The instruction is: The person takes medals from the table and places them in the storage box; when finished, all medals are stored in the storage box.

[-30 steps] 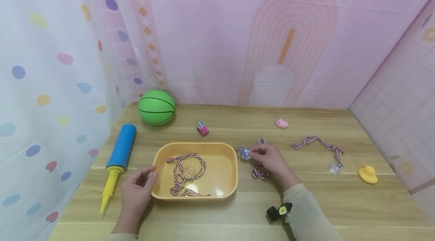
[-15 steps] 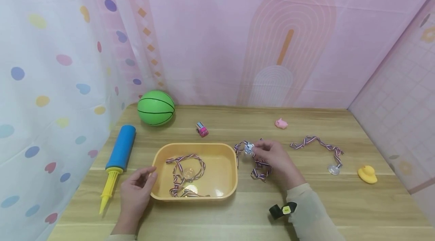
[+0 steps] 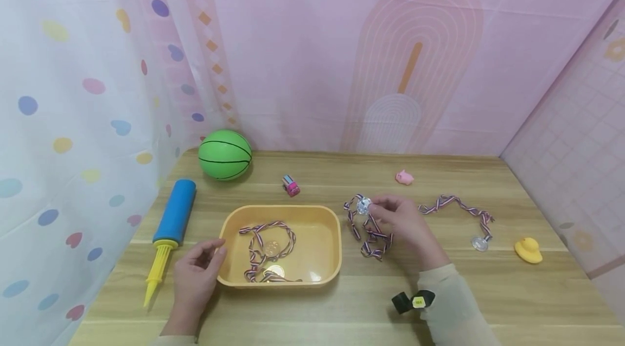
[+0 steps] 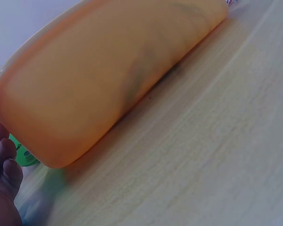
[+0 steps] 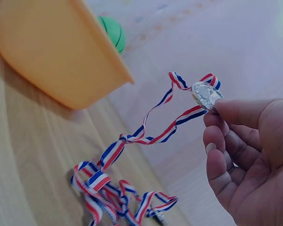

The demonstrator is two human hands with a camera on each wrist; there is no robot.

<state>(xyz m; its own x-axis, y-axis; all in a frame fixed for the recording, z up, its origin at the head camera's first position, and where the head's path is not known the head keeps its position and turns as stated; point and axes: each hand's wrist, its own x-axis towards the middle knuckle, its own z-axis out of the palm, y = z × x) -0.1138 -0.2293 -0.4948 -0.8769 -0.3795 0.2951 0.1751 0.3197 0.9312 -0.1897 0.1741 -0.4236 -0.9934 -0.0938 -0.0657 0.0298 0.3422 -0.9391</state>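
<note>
My right hand (image 3: pixel 401 221) pinches a silver medal (image 3: pixel 363 205) by its edge between thumb and fingers, over the table just right of the yellow plastic tray (image 3: pixel 312 209). From the medal, a twisted red, white and blue ribbon (image 5: pixel 167 134) trails down to a tangled heap of ribbon (image 5: pixel 111 188) on the wood. My left hand (image 3: pixel 197 273) holds the tray's left rim, thumb and fingers at the edge. Inside the tray lie two gold medals, one gold medal (image 3: pixel 271 249) farther back and another gold medal (image 3: pixel 274 271) near the front wall, with their ribbons.
Another silver medal (image 3: pixel 479 243) with ribbon lies to the right, beside a yellow rubber duck (image 3: pixel 528 250). Farther back are a pink pig toy (image 3: pixel 404 177), a small pink toy truck (image 3: pixel 291 185) and a green ball (image 3: pixel 225 154). A blue and yellow hand pump (image 3: pixel 174 210) lies left.
My right hand has lifted the silver medal and drawn it slightly right and back, away from the tray, its ribbon trailing. The left hand and tray stay in place.
</note>
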